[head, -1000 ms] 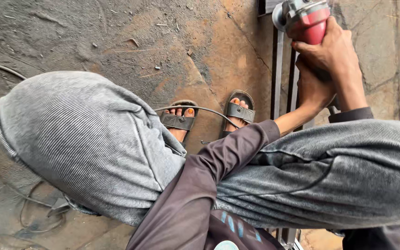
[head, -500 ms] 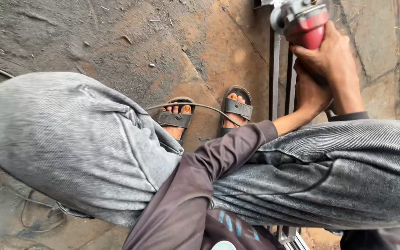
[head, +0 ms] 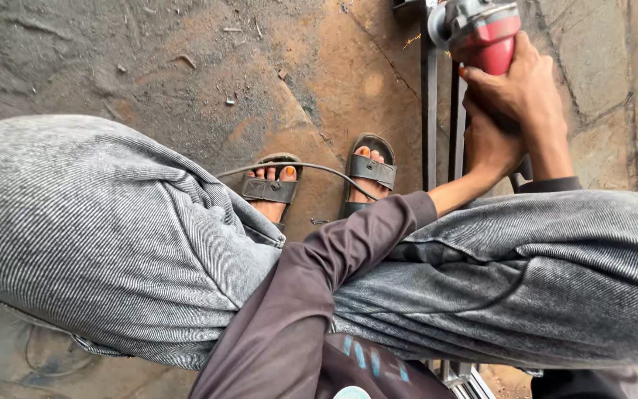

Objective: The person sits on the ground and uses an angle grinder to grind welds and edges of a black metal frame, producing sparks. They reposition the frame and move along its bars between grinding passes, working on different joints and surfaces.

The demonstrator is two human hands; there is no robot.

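Since the earlier frame the view has closed in a little and a few sparks now fly by the angle grinder (head: 478,33), which sits at the top right over the upright metal bars (head: 430,111). The right hand (head: 522,92) is clamped round its red body; the left hand (head: 489,144) looks wrapped just below, though its grasp is partly hidden. The tool is likely heavy, rigid and prone to kick, best held by the body with both hands. Its cable (head: 297,168) trails across the sandalled feet (head: 367,171).
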